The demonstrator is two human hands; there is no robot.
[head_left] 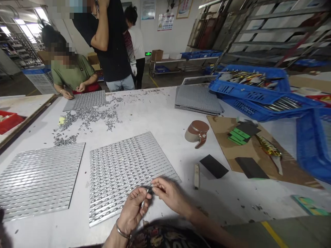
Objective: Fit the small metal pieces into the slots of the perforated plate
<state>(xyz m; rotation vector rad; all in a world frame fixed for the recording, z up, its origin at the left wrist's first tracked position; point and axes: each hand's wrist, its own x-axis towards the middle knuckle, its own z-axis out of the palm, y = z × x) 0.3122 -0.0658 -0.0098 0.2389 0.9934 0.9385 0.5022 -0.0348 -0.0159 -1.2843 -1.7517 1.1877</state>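
Observation:
In the lower middle, my left hand (137, 206) is closed, with a small dark grey piece (149, 190) pinched at its fingertips. My right hand (169, 193) is close beside it, thumb and forefinger slightly apart near that piece. Behind both hands lies a flat panel (121, 168) set with rows of shiny grey oval pieces; its right-hand part looks flatter. A second ribbed grey panel (43, 179) lies to the left. Loose small grey oval pieces (88, 117) are scattered in a heap farther back.
Right of the panel are a brown tape roll (199, 129), a pale-handled cutter (197, 175), and a black sheet (213, 166). A fishing lure (269, 148) lies on cardboard (224, 144). Beyond stand blue baskets (248, 91) and stacked grey panels (196, 98). A co-worker (73, 74) sits across the table.

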